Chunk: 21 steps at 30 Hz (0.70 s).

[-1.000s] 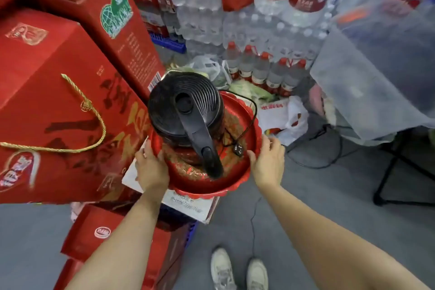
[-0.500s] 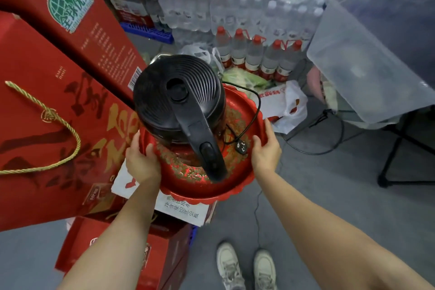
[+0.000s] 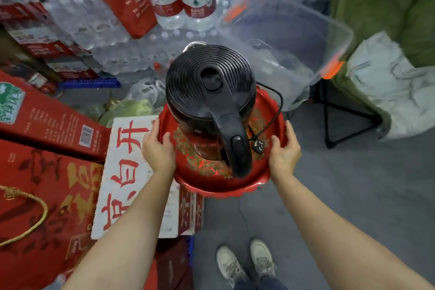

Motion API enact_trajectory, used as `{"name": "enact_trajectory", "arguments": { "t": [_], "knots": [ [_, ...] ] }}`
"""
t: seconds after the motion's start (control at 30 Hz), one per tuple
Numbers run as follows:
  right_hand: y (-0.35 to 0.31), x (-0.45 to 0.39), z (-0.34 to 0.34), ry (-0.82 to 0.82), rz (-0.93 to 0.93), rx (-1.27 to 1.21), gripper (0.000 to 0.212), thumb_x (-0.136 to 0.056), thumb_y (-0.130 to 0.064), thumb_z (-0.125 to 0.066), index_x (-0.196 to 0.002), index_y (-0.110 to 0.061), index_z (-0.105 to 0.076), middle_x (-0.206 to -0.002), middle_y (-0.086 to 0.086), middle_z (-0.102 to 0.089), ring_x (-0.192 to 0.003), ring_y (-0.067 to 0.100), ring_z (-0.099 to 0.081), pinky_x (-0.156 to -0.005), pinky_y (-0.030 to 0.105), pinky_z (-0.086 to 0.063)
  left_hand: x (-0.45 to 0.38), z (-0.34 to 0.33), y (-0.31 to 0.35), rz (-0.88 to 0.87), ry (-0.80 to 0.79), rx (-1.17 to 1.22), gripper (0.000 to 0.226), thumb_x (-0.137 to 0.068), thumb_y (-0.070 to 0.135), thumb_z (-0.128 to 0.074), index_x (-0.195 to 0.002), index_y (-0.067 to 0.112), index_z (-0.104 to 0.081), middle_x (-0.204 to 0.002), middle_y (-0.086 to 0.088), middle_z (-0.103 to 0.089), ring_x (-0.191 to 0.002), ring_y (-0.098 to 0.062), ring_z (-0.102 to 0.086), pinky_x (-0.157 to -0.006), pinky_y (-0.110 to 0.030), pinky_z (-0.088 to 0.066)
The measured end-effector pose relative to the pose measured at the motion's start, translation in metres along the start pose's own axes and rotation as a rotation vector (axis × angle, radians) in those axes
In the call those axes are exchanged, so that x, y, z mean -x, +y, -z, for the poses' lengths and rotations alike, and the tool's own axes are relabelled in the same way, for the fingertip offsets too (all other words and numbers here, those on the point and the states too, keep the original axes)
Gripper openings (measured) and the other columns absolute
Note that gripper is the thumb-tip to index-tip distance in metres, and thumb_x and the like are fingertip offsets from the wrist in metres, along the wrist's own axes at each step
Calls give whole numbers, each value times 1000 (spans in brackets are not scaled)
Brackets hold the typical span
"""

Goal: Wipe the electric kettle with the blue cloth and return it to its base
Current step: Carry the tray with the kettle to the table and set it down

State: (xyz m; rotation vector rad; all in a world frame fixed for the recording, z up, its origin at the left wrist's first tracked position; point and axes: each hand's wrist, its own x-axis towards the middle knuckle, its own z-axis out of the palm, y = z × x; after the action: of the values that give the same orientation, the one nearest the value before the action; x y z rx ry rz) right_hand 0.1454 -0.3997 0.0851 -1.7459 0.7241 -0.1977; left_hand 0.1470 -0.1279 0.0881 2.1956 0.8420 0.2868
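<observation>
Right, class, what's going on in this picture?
A person is standing in a crowded storeroom, carrying a red tray with both hands: the left hand grips its left rim, the right hand its right rim. A black electric kettle stands upright on the tray, its plug lying loose beside it. No blue cloth is in view, so wiping hasn't visibly begun.

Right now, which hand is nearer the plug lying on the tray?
The right hand: it grips the red tray rim just beside the plug. The left hand grips the opposite rim, across the kettle.
</observation>
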Motion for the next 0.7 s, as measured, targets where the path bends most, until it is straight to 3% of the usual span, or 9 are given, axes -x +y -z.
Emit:
{"name": "enact_trajectory", "arguments": {
  "t": [0.17,0.47,0.57,0.7],
  "knots": [
    [-12,-33,80,194,-31,-86,54,-91,-1,-60,-143,-15,-53,-143,2,-57,-129,6,-50,-105,11,-30,27,-48,86,-118,-115,26,50,-91,15,-64,-140,23,-59,-129,-12,-67,-119,-30,-61,-106,-40,-45],
    [-34,-97,244,514,-122,-158,55,-88,-5,-59,-140,-23,-57,-136,-2,-64,-122,11,-59,-107,19,-39,110,-153,256,-380,-330,32,51,-90,16,-64,-139,26,-59,-126,-13,-68,-118,-29,-61,-105,-34,-42],
    [-34,-118,297,609,-177,-164,55,-88,-4,-58,-141,-22,-56,-139,-1,-62,-127,16,-57,-98,9,-31,138,-200,301,-442,-435,78,52,-88,15,-61,-138,28,-60,-128,-6,-68,-119,-23,-62,-109,-36,-44],
    [-26,-140,361,700,-226,-154,55,-90,-5,-59,-143,-19,-53,-143,-1,-58,-132,16,-53,-105,12,-30,190,-257,346,-507,-497,92,53,-87,13,-63,-138,27,-60,-134,-1,-66,-123,-17,-61,-112,-32,-41]
  ]
}}
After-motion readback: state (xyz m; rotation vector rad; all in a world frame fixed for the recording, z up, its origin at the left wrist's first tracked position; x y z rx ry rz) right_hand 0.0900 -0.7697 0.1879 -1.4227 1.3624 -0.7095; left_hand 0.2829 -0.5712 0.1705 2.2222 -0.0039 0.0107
